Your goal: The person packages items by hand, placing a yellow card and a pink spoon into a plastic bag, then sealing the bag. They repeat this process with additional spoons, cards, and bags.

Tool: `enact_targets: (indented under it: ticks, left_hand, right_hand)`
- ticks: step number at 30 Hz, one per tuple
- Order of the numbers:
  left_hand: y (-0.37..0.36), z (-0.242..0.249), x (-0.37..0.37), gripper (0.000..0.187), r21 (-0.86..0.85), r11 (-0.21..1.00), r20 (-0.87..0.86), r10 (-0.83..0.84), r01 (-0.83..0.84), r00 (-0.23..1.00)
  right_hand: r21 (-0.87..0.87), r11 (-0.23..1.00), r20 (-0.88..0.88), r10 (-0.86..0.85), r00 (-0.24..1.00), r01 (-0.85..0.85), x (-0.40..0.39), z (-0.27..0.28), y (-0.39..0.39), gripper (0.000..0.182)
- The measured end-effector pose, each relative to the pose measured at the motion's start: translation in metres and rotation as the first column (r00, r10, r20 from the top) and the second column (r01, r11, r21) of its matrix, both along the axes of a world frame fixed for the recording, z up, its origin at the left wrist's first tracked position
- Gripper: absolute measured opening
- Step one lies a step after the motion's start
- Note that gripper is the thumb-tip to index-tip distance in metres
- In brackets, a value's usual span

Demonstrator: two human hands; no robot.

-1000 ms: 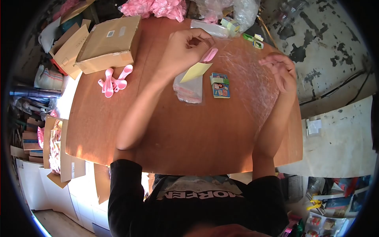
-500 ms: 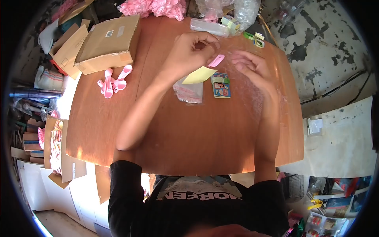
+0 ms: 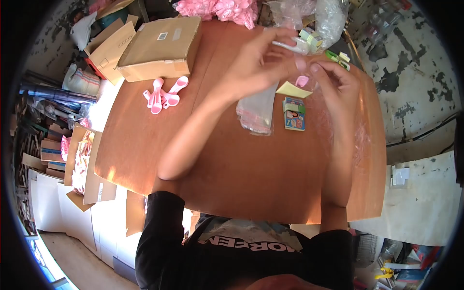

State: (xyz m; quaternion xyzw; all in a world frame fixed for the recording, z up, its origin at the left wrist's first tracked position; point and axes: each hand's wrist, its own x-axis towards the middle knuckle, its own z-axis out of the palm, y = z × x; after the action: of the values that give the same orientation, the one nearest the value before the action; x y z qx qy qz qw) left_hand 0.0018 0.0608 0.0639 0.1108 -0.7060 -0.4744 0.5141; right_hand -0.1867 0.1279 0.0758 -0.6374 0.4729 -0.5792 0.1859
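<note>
Bare table (image 3: 232, 164) near the body, cardboard box (image 3: 157, 48), pink spoons (image 3: 164, 96), seemingly bags (image 3: 314, 14) crowding the far edge

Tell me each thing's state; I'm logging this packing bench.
Left hand: raised, fingers pinched on the yellow card.
Right hand: raised, fingers at the pink spoon.
Pink spoon: held above the table.
Yellow card: held, tilted.
Box: closed, on the table.
Loose spoons: heaped beside the box.
Bag stack: lying flat.

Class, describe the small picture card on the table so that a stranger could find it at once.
Start at the round brown table and find the clear bag stack near its middle. The card lies flat just right of it, below the hands. It alone is blue with printed pictures; its neighbours are clear, yellow or pink.
</note>
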Motion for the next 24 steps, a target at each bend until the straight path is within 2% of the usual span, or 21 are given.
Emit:
enact_targets:
  ticks: [1, 3, 5, 7, 8, 9, 11, 12, 14, 15, 17, 20, 24]
  left_hand:
    - [-0.001, -0.002, -0.002, 0.053, -0.015, 1.000, -0.006, 0.001, -0.001, 1.000]
    - [0.003, -0.010, -0.007, 0.060, -0.212, 0.977, 0.260, 0.076, -0.019, 0.963]
    - [0.000, -0.018, -0.017, 0.062, -0.233, 0.972, 0.242, 0.048, 0.010, 0.969]
    - [0.004, -0.016, -0.019, 0.056, 0.019, 0.982, 0.293, -0.184, 0.187, 0.938]
    - [0.005, -0.016, -0.020, 0.047, 0.067, 0.989, 0.310, -0.145, 0.131, 0.940]
    - [0.006, -0.016, -0.022, 0.047, 0.061, 0.989, 0.316, -0.151, 0.138, 0.937]
    - [0.007, -0.015, -0.022, 0.040, 0.065, 0.993, 0.209, -0.110, 0.099, 0.972]
    - [0.008, -0.011, -0.019, 0.038, 0.090, 0.994, 0.238, -0.087, 0.068, 0.967]
    - [0.006, -0.011, -0.017, 0.037, 0.123, 0.988, 0.202, -0.121, 0.097, 0.972]
    - [0.005, -0.010, -0.016, 0.037, 0.157, 0.980, 0.160, -0.143, 0.118, 0.977]
    - [0.006, -0.008, -0.016, 0.037, 0.142, 0.980, 0.148, -0.159, 0.138, 0.976]
    - [0.008, -0.008, -0.017, 0.037, 0.139, 0.976, 0.147, -0.187, 0.167, 0.971]
    - [0.009, -0.007, -0.019, 0.026, 0.128, 0.984, 0.035, -0.126, 0.120, 0.991]
  right_hand:
    - [-0.069, 0.997, 0.042, -0.023, 0.999, 0.026, -0.002, 0.001, -0.001, 0.010]
    - [-0.083, 0.996, 0.046, -0.025, 0.999, 0.028, 0.000, 0.002, 0.002, 0.011]
    - [-0.099, 0.994, 0.058, -0.034, 0.998, 0.040, 0.002, 0.000, 0.003, 0.012]
    - [-0.008, 0.999, 0.212, -0.038, 0.976, 0.041, 0.002, -0.002, 0.003, 0.013]
    - [0.006, 0.996, 0.143, -0.085, 0.986, 0.085, -0.003, -0.002, 0.002, 0.014]
    - [0.000, 0.996, 0.149, -0.091, 0.985, 0.093, -0.005, 0.001, 0.004, 0.014]
    - [0.072, 0.997, 0.328, -0.016, 0.945, -0.009, -0.009, 0.008, 0.008, 0.019]
    - [0.067, 0.998, 0.331, -0.022, 0.943, 0.000, -0.013, 0.009, 0.009, 0.019]
    - [0.066, 0.987, 0.251, 0.124, 0.960, -0.145, -0.020, 0.010, 0.012, 0.024]
    - [0.060, 0.989, 0.252, 0.117, 0.961, -0.137, -0.022, 0.010, 0.013, 0.024]
    - [0.118, 0.953, 0.204, 0.253, 0.946, -0.280, -0.021, 0.009, 0.014, 0.025]
    - [0.088, 0.970, 0.205, 0.205, 0.957, -0.227, -0.016, 0.005, 0.010, 0.020]
    - [0.033, 0.986, 0.187, 0.152, 0.970, -0.161, -0.016, -0.001, 0.006, 0.015]
